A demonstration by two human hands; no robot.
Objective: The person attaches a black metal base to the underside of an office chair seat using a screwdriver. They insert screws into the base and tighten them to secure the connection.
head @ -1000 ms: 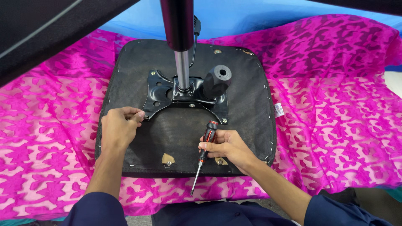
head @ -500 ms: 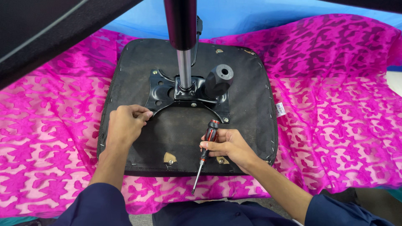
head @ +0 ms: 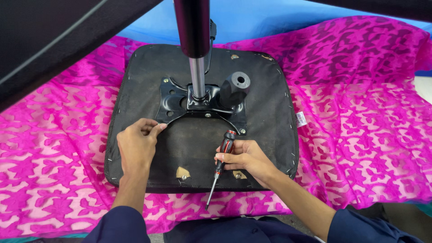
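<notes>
Left hand (head: 136,146) pinching black metal bracket (head: 180,100) corner, right hand (head: 245,157) gripping red-black screwdriver (head: 220,166), upturned black seat (head: 265,96)

— Where's the screwdriver (head: 220,167) vs the plate?
— In the right hand (head: 245,157), tip toward the person, handle just short of the mounting plate (head: 202,105)'s near-right corner.
— Left hand (head: 137,146)?
— Fingertips at the plate's near-left corner, resting on the seat base (head: 270,112).
— And behind the grips?
— Gas column (head: 194,45) stands upright from the plate's middle; knob (head: 235,87) just right of it. Seat lies on the cloth (head: 360,112).
</notes>
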